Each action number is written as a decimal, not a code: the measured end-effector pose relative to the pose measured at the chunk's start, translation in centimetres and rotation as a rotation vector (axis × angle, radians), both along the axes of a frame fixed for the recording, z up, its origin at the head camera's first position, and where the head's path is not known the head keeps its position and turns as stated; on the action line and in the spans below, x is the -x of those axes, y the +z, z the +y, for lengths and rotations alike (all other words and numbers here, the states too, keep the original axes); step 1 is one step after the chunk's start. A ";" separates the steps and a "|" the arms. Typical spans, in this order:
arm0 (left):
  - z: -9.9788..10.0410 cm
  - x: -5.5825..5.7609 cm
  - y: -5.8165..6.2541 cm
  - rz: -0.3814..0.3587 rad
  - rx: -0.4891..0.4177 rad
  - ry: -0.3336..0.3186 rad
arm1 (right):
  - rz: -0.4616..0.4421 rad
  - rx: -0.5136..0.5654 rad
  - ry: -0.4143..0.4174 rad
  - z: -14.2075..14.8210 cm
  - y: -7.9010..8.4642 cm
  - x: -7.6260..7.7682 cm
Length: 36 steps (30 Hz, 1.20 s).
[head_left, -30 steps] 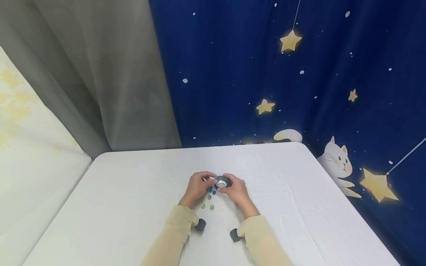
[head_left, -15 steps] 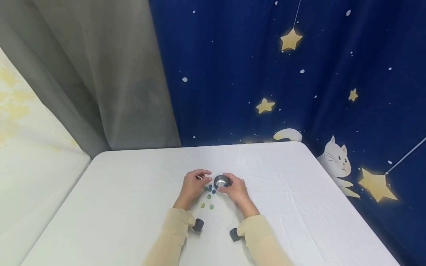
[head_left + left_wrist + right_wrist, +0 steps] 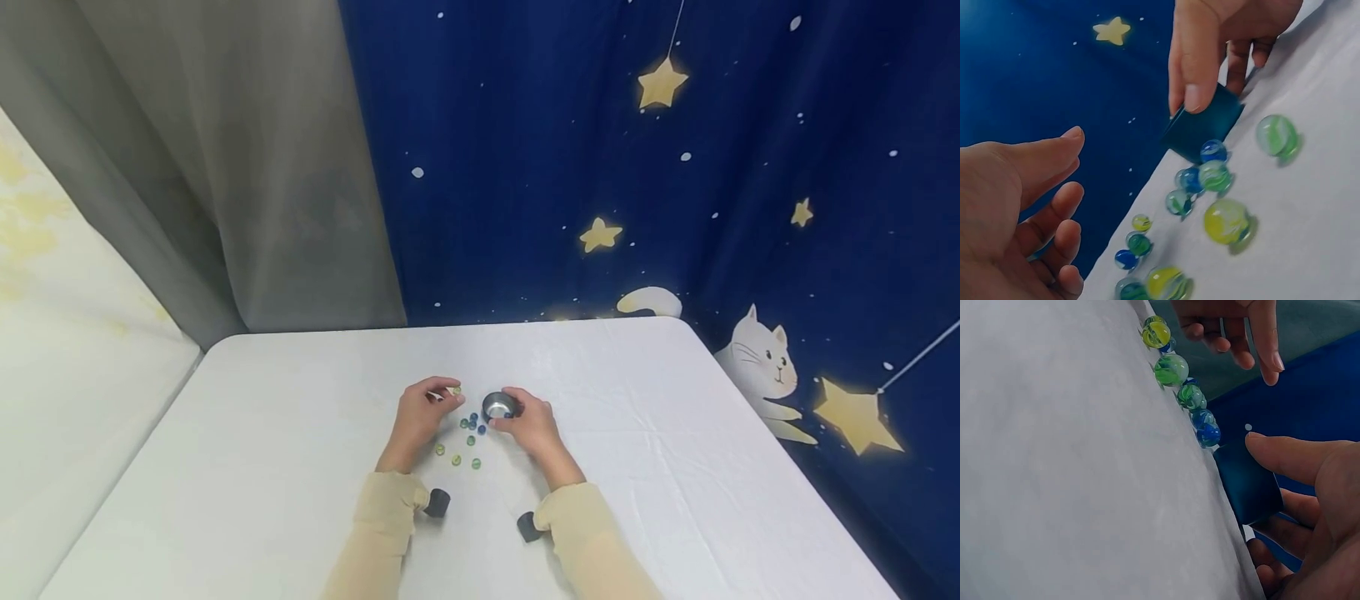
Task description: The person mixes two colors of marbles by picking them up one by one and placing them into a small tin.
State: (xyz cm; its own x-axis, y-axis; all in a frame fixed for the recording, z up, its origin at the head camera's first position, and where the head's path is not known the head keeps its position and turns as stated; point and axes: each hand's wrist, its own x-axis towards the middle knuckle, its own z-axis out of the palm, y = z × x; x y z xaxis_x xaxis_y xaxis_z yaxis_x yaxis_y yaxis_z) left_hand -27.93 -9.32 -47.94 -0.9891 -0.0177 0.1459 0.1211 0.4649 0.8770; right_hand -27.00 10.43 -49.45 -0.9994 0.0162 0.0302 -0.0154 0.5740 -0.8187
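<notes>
My right hand (image 3: 531, 425) grips a small round metal cup (image 3: 498, 406) by its side, with the thumb on the near wall. The cup stands on the white table, and a blue marble (image 3: 507, 415) shows inside it. To the left, my left hand (image 3: 418, 417) hovers with loosely bent fingers and nothing between them, as the left wrist view shows. Past its fingertips lies a yellowish marble (image 3: 457, 390). Between the hands are blue marbles (image 3: 482, 430) and green marbles (image 3: 471, 441), close to the cup. Yellow-green marbles (image 3: 1227, 222) lie nearer me.
A white cloth covers the table (image 3: 300, 400). Behind it hang a grey curtain (image 3: 300, 208) and a dark blue curtain (image 3: 510, 167) with stars and a cat. Black wrist devices (image 3: 437, 502) sit at both sleeves.
My left hand has drawn back leftward from the cup's rim, and the blue marble it held there is gone from its fingers. More marbles are uncovered. My right hand keeps its hold on the cup.
</notes>
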 end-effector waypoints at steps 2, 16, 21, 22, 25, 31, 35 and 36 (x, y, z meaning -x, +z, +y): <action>-0.3 0.0 0.1 -0.007 0.003 0.008 | -0.006 0.002 -0.002 0.0 0.0 0.0; -1.8 0.1 0.2 -0.084 0.034 0.023 | -0.020 0.027 -0.013 0.0 0.2 0.1; -2.1 0.1 -0.2 -0.092 0.056 0.018 | -0.021 0.027 -0.010 0.0 0.1 0.1; -2.2 0.1 -0.3 -0.091 0.063 0.018 | -0.022 0.028 -0.010 0.0 0.1 0.1; -2.5 0.0 -0.3 -0.105 0.089 0.001 | -0.023 0.032 -0.009 0.0 0.1 0.1; -3.4 -0.3 -0.3 -0.190 0.124 -0.095 | -0.032 0.034 -0.010 0.0 0.2 0.1; -4.0 -0.4 -0.4 -0.216 0.128 -0.121 | -0.034 0.030 -0.012 0.0 0.2 0.1; -4.1 -0.5 -0.4 -0.223 0.130 -0.125 | -0.033 0.029 -0.012 0.0 0.2 0.0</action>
